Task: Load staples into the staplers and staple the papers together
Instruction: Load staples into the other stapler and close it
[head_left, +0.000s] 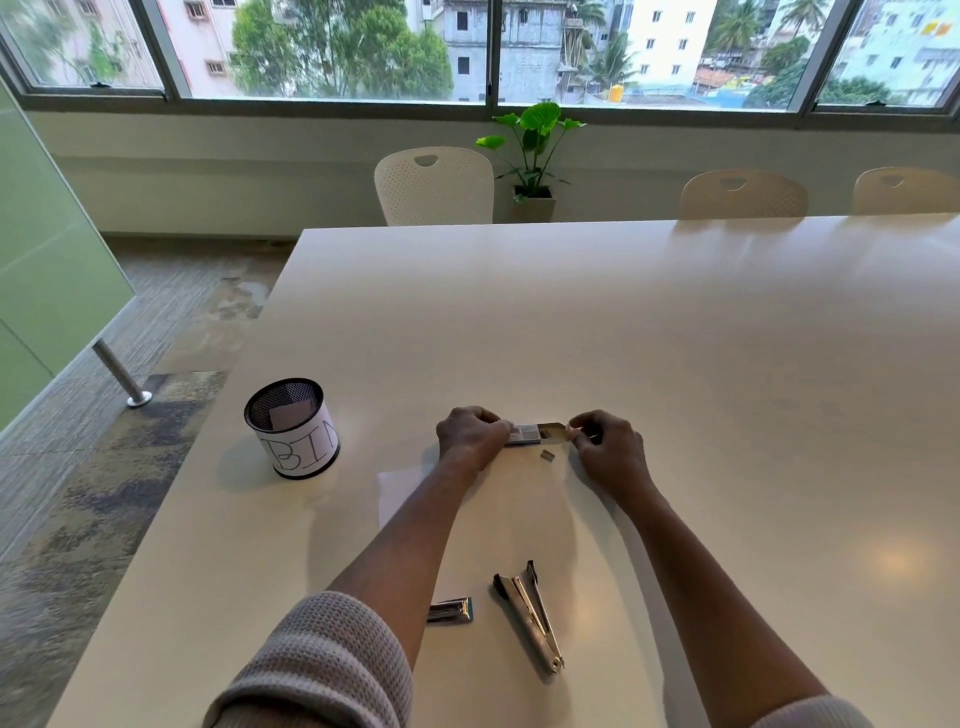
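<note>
Opened stapler (530, 616) nearest, L fingers (492, 422) grip staple box (524, 434), R fingers (577, 430) pinch its end.

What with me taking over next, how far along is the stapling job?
Done: the stapler lies opened. In hand: the left hand holds the staple box while the right hand pinches at its open end. Left: loading staples, stapling the paper.

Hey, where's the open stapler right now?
In the head view, the open stapler lies on the table near the bottom centre, just right of a blue-ended metal item.
</note>
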